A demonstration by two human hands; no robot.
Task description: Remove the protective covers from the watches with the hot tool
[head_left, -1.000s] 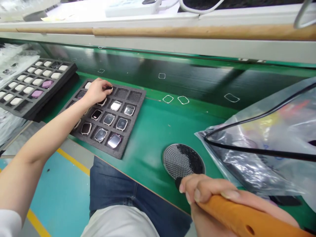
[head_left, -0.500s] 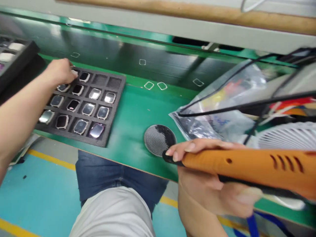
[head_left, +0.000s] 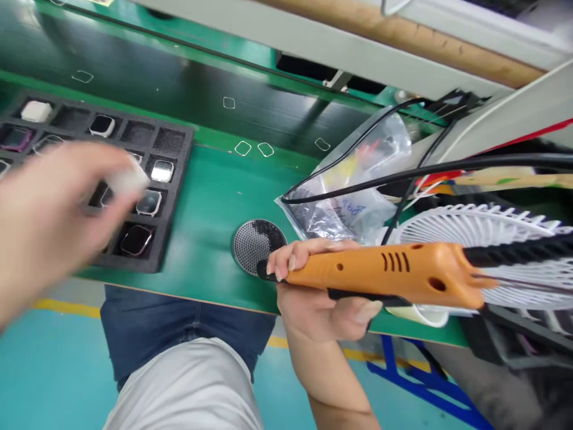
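Note:
My right hand is wrapped round an orange electric screwdriver, held level over the bench's front edge. Its black tip points left, close to a round perforated metal disc on the green mat. My left hand is raised, close to the camera and blurred by motion. It pinches a small white watch case at its fingertips, above a black foam tray of smartwatch bodies.
A clear plastic bag with a black cable across it lies behind the disc. A white fan stands at the right. A dark conveyor belt runs along the back. My knees are under the bench edge.
My left hand has lifted off the tray towards me with a white watch case in it. The view has swung right, and my right hand has brought the screwdriver up and leftward.

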